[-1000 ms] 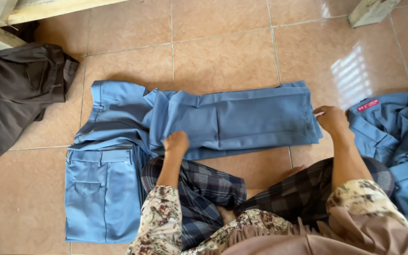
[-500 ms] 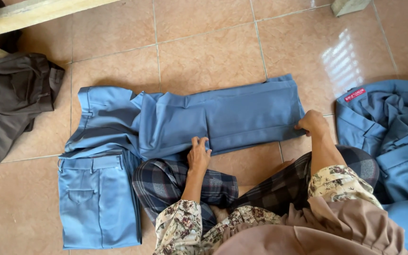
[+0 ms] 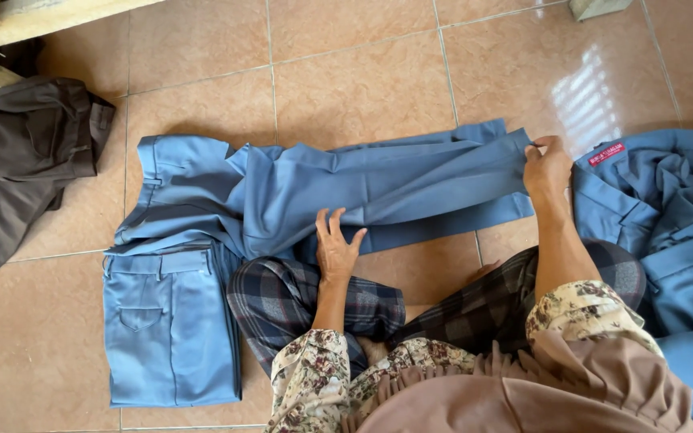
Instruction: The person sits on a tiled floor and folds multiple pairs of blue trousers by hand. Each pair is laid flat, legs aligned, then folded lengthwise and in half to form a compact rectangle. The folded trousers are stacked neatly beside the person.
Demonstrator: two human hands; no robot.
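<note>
Now blue trousers under both hands' grip.

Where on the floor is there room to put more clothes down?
Bare tiles lie beyond the blue trousers, up to the wooden plank. It is crowded near the person: folded trousers left, blue pile right, dark garment far left.

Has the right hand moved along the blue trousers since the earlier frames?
Yes. The right hand now pinches the hem end of the blue trousers, higher on the hem than before, when it rested at the lower corner; the left hand presses mid-leg.
</note>
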